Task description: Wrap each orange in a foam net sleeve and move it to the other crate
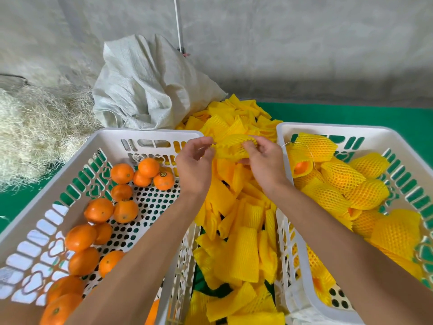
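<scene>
You pinch a foam net sleeve (pixel 230 146) between left hand (pixel 194 166) and right hand (pixel 263 161), long axis left-right, over the sleeve pile (pixel 236 231); bare oranges (pixel 121 209) lie near-left, closer to left hand.

Both forearms and hands (pixel 194 170) are bare, with no sleeves visible.

Grey concrete wall (pixel 281 43) behind. Green floor mat (pixel 351 113) below. White woven sack (pixel 145 90) slumped against wall, pale straw pile (pixel 35 137) just beside, at left. Thin white pole (pixel 178 22) upright. Light soft.
</scene>
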